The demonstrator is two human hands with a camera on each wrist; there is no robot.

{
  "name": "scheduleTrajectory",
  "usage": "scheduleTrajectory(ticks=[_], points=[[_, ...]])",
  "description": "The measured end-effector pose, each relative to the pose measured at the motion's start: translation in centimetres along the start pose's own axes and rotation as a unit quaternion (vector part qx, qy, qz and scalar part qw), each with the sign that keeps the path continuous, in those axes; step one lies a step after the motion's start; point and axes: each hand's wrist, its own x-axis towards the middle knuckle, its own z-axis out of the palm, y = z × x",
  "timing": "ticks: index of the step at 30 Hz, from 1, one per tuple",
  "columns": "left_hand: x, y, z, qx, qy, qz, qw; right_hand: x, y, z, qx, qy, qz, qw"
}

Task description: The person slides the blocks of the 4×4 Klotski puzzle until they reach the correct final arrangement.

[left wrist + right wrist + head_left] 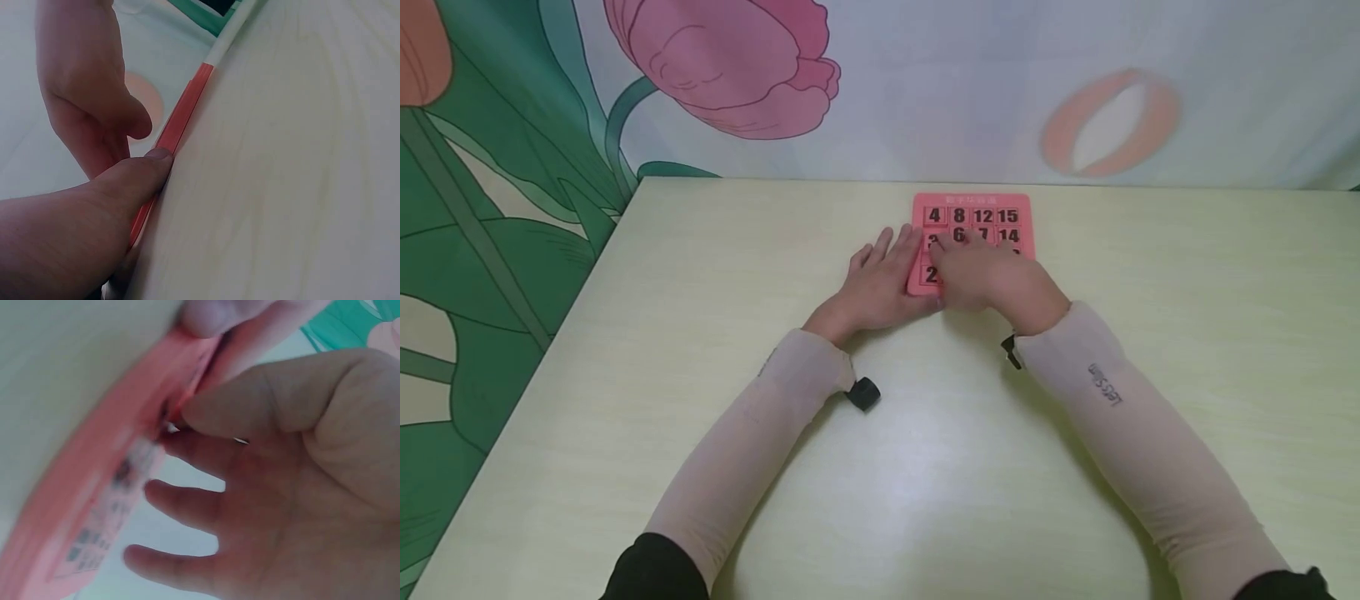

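A pink sliding number puzzle [1026,225] with black numerals lies flat near the table's far edge. My left hand [880,287] rests against its left side, fingers straight, with the thumb along the near edge; the left wrist view shows that thumb touching the puzzle's side [187,109]. Over the tiles is my right hand [981,271], covering several of the lower numerals. In the right wrist view its fingers [181,503] are spread, and the thumb and index tips come close together at the blurred tiles. Whether a tile is moving cannot be made out.
The pale wood-look table [775,250] extends around the puzzle. Behind it hangs a backdrop [925,83] printed with pink flowers and green leaves. Light sleeves cover both forearms, with a small black device [863,394] at the left wrist.
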Motion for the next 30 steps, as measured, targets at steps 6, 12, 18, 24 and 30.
scheduleTrajectory(ticks=[6,12,18,24,30], points=[[0.1,0.1,0.1,-0.006,-0.002,-0.002,1.0,0.6,0.5,0.5,0.008,0.029,0.02,0.9993],[0.0,0.0,0.2,-0.005,-0.002,-0.005,1.0,1.0,1.2,0.5,0.024,0.025,0.002,0.9994],[0.0,0.0,0.1,-0.005,-0.007,-0.001,1.0,0.2,1.5,0.0,0.041,-0.002,-0.037,0.9984],[0.0,0.0,0.0,-0.003,-0.001,0.0,1.0,-1.0,0.3,-0.6,0.018,-0.029,-0.071,0.9969],[-0.1,-0.1,-0.1,-0.003,0.001,0.0,1.0,-1.6,-0.3,-1.0,0.005,-0.046,-0.074,0.9961]])
